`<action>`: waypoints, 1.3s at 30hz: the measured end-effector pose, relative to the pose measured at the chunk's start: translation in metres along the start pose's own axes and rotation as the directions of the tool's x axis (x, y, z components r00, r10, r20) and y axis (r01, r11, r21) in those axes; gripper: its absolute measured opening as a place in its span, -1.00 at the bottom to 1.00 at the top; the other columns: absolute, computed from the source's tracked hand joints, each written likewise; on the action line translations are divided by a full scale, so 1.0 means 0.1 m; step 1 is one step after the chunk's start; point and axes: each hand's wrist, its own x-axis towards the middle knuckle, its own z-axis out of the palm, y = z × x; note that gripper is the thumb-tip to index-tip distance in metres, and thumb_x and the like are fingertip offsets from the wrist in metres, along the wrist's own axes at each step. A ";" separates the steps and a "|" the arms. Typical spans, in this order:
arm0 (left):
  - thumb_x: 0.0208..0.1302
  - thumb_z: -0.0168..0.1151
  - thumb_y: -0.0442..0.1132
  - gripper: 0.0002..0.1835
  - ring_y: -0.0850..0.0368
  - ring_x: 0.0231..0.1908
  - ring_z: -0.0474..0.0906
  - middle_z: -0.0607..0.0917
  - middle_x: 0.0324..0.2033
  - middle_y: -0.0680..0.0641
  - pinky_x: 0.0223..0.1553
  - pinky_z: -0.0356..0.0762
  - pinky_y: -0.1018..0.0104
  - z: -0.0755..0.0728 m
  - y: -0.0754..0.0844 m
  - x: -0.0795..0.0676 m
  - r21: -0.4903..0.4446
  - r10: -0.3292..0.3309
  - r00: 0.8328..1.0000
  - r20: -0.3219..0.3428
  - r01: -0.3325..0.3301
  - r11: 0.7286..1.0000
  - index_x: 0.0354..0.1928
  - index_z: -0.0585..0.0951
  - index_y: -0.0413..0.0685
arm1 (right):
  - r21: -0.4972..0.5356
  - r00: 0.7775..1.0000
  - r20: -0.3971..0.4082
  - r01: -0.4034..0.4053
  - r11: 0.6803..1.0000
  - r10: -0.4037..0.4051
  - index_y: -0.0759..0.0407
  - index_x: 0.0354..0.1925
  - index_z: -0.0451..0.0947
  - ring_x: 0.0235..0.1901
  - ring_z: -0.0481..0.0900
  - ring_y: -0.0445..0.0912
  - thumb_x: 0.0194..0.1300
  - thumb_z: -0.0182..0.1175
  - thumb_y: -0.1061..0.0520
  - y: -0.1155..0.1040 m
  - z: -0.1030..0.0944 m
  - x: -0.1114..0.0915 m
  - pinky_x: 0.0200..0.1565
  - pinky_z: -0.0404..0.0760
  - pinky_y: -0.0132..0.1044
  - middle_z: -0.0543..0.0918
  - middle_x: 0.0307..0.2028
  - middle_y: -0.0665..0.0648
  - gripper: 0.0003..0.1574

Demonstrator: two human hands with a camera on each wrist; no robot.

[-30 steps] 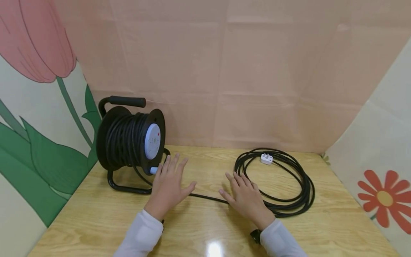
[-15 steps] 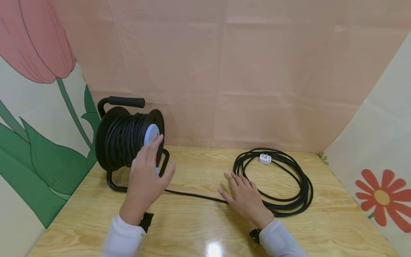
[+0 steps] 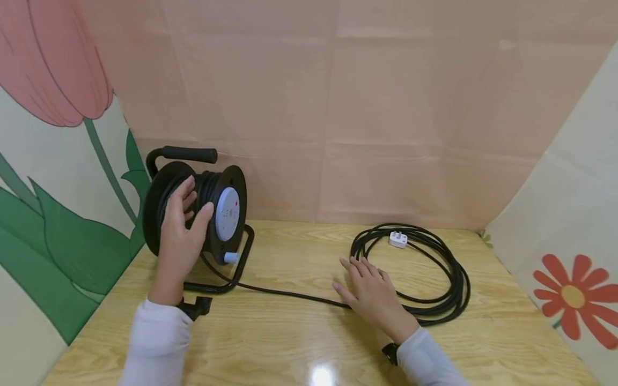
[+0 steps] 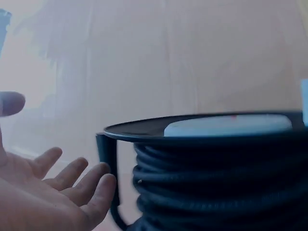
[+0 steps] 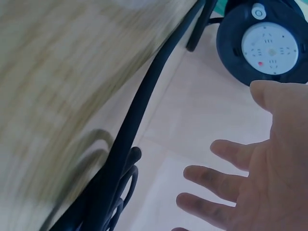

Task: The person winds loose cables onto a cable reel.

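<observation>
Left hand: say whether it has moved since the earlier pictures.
Yes: judged against the cable reel, the left hand has moved left and up, now in front of the wound cable.

left hand point(image 3: 181, 240): fingers slightly bent, thumb apart | right hand point(image 3: 375, 297): fingers extended, palm probably downward, partly hidden

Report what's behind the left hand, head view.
Behind the left hand is the cable reel, its wound cable showing beside the hand. Whatever the hand covers is hidden in that view.
</observation>
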 end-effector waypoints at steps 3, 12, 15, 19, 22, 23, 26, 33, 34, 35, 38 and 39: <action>0.57 -0.03 -0.02 -0.37 0.00 0.45 0.15 0.17 0.50 -0.01 0.41 0.14 -0.06 -0.04 0.02 0.14 -0.177 -0.105 0.994 0.019 0.106 0.978 0.56 0.10 0.09 | 0.040 1.000 0.018 0.011 0.999 -0.012 0.02 0.53 0.18 0.41 0.21 0.28 0.50 -0.13 -0.43 0.06 -0.03 -0.02 0.26 0.23 0.39 0.34 0.41 0.25 -0.12; 0.57 -0.10 0.06 -0.28 -0.05 0.48 0.07 0.03 0.54 -0.07 0.44 0.11 0.17 -0.07 -0.02 0.45 -0.742 -0.269 0.956 0.118 0.265 0.616 0.60 -0.08 0.06 | 0.066 0.999 0.013 0.042 0.997 -0.043 0.03 0.49 0.24 0.34 0.31 0.28 0.53 -0.03 -0.30 0.23 -0.14 -0.03 0.23 0.26 0.39 0.40 0.37 0.25 -0.24; 0.55 -0.11 0.10 -0.22 -0.02 0.49 0.04 -0.02 0.55 -0.07 0.46 0.06 0.20 -0.06 -0.02 0.61 -0.856 -0.291 0.942 0.169 0.286 0.430 0.61 -0.18 0.10 | 0.061 0.999 -0.001 0.052 0.997 -0.052 0.03 0.48 0.25 0.34 0.30 0.27 0.53 0.00 -0.28 0.27 -0.16 -0.03 0.22 0.27 0.40 0.41 0.36 0.24 -0.26; 0.52 -0.06 0.07 -0.28 0.01 0.46 0.13 0.11 0.52 -0.08 0.47 0.00 0.19 -0.06 -0.06 0.81 -0.940 -0.324 0.920 0.221 0.289 0.180 0.59 -0.02 0.10 | 0.060 0.998 -0.011 0.055 0.997 -0.054 0.03 0.47 0.26 0.35 0.31 0.27 0.53 0.01 -0.25 0.30 -0.17 -0.04 0.21 0.28 0.40 0.42 0.36 0.23 -0.28; 0.48 0.01 0.02 -0.33 0.01 0.44 0.19 0.23 0.47 -0.09 0.48 -0.02 0.17 -0.06 -0.09 0.92 -0.960 -0.359 0.893 0.271 0.279 -0.029 0.54 0.14 0.08 | 0.069 0.999 -0.009 0.048 0.996 -0.048 0.01 0.47 0.26 0.34 0.32 0.26 0.53 -0.01 -0.27 0.32 -0.17 -0.05 0.22 0.27 0.38 0.41 0.37 0.21 -0.28; 0.47 0.03 0.02 -0.34 0.01 0.43 0.19 0.24 0.46 -0.09 0.47 -0.01 0.15 -0.06 -0.10 0.95 -0.959 -0.370 0.885 0.284 0.270 -0.090 0.52 0.17 0.08 | 0.072 0.999 -0.006 0.047 0.996 -0.047 0.01 0.47 0.26 0.34 0.32 0.25 0.54 -0.03 -0.29 0.33 -0.17 -0.05 0.22 0.27 0.38 0.41 0.37 0.20 -0.27; 0.44 0.09 0.05 -0.33 0.00 0.43 0.18 0.25 0.42 -0.09 0.44 0.07 0.09 -0.03 -0.11 1.05 -0.943 -0.399 0.863 0.311 0.229 -0.239 0.50 0.17 0.11 | 0.077 0.999 -0.004 0.043 0.996 -0.043 0.00 0.47 0.26 0.33 0.34 0.23 0.53 -0.09 -0.35 0.35 -0.18 -0.07 0.23 0.27 0.35 0.40 0.38 0.19 -0.24; 0.49 -0.03 0.25 -0.46 -0.08 -0.01 0.51 0.48 0.07 -0.12 0.07 0.48 0.04 0.17 -0.08 1.29 -0.927 -0.495 0.837 0.234 0.039 -0.373 0.20 0.34 -0.02 | 0.060 0.998 -0.029 0.054 0.997 -0.052 0.01 0.43 0.31 0.28 0.41 0.23 0.52 0.01 -0.28 0.42 -0.18 -0.10 0.18 0.33 0.33 0.46 0.32 0.19 -0.30; 0.50 -0.05 0.26 -0.46 -0.10 -0.09 0.54 0.49 0.00 -0.15 0.06 0.51 0.06 0.20 -0.08 1.32 -0.923 -0.504 0.838 0.209 0.000 -0.384 0.12 0.36 -0.07 | 0.057 0.998 -0.030 0.055 0.997 -0.053 0.02 0.43 0.31 0.27 0.42 0.23 0.52 0.03 -0.26 0.42 -0.18 -0.11 0.17 0.34 0.34 0.47 0.31 0.20 -0.31; 0.50 -0.05 0.27 -0.46 -0.11 -0.16 0.55 0.50 -0.06 -0.16 0.02 0.55 0.08 0.23 -0.08 1.35 -0.916 -0.513 0.838 0.185 -0.041 -0.398 0.04 0.36 -0.11 | 0.056 0.998 -0.029 0.055 0.997 -0.054 0.03 0.43 0.32 0.26 0.43 0.23 0.52 0.03 -0.25 0.42 -0.17 -0.12 0.15 0.35 0.35 0.48 0.30 0.20 -0.32; 0.50 -0.08 0.28 -0.42 -0.10 -0.33 0.53 0.50 -0.28 -0.20 -0.16 0.59 0.13 0.32 -0.09 1.41 -0.899 -0.513 0.852 0.106 -0.138 -0.415 -0.15 0.37 -0.19 | 0.062 0.999 -0.022 0.050 0.997 -0.048 0.03 0.43 0.32 0.26 0.43 0.22 0.52 0.03 -0.25 0.43 -0.13 -0.14 0.15 0.35 0.36 0.48 0.30 0.19 -0.31; 0.49 -0.10 0.29 -0.40 -0.08 -0.39 0.51 0.49 -0.35 -0.20 -0.22 0.58 0.16 0.34 -0.09 1.42 -0.895 -0.505 0.859 0.086 -0.156 -0.417 -0.21 0.37 -0.21 | 0.066 0.999 -0.018 0.047 0.997 -0.046 0.03 0.43 0.32 0.27 0.42 0.22 0.53 0.01 -0.26 0.43 -0.12 -0.15 0.16 0.34 0.36 0.48 0.30 0.20 -0.31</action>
